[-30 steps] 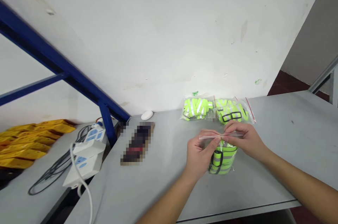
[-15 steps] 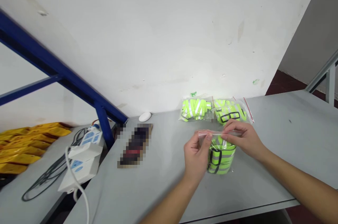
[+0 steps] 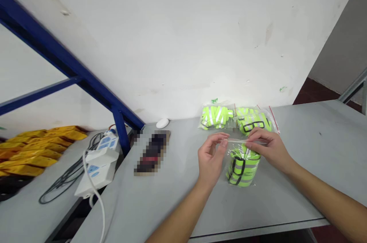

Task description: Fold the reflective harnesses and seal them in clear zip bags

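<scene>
A clear zip bag (image 3: 226, 170) holds a folded lime-yellow reflective strap (image 3: 249, 169) with grey bands and a black buckle. At the bag's top left corner is my left hand (image 3: 210, 157), thumb and forefinger closed at the edge of the zip strip. My right hand (image 3: 271, 149) pinches the same strip toward its right end. The bag hangs at or just over the grey table (image 3: 177, 185); whether it touches cannot be told. Behind it, by the wall, lie a similar filled bag (image 3: 216, 117) and more bagged straps (image 3: 254, 119) with red zip lines.
On the left are white power strips (image 3: 99, 170) with cables, and a pile of yellow packets (image 3: 37, 149). A blue metal frame (image 3: 86, 82) slants down to the table. Nearby lie a pixelated dark object (image 3: 151, 155) and a white oval object (image 3: 162, 123).
My right hand stays pinched on the zip strip while the left thumb and forefinger have shifted to its left end. The whole view has moved slightly.
</scene>
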The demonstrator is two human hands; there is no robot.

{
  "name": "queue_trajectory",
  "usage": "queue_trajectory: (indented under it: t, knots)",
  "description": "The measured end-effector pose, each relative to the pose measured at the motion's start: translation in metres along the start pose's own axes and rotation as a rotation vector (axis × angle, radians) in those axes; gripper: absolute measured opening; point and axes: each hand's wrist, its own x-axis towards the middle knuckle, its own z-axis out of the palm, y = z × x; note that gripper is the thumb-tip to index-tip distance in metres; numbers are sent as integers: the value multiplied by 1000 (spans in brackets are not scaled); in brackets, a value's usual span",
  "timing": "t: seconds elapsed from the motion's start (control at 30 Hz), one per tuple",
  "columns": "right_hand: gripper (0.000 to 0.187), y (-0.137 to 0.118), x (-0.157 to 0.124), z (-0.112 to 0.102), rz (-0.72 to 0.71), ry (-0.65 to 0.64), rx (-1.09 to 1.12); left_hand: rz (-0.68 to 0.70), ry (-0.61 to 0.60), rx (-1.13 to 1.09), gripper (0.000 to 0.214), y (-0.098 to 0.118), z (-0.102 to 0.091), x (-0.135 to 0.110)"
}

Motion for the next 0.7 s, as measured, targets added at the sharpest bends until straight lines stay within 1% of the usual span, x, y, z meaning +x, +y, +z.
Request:
queue_trajectory:
  t: [0.2,0.33,0.47,0.53,0.6,0.67,0.7]
  knots:
    - [11,2,0,0,0,3,-1,0,-10,-29,16,-6,1,1]
    - [11,2,0,1,17,8,-4,-73,25,-91,18,-8,3,-1]
    - [12,3,2,1,13,13,5,-179,40,-161,22,-6,4,-2]
    - [12,4,3,1,6,16,0,-233,1,-176,24,-3,5,-2]
    - [12,5,3,2,-19,26,-18,-281,-68,-174,25,0,5,-2]
    - [11,4,3,5,-58,39,-36,-293,-117,-167,26,2,6,-2]
    - [11,3,2,6,-74,43,-40,-287,-116,-166,26,3,6,-1]
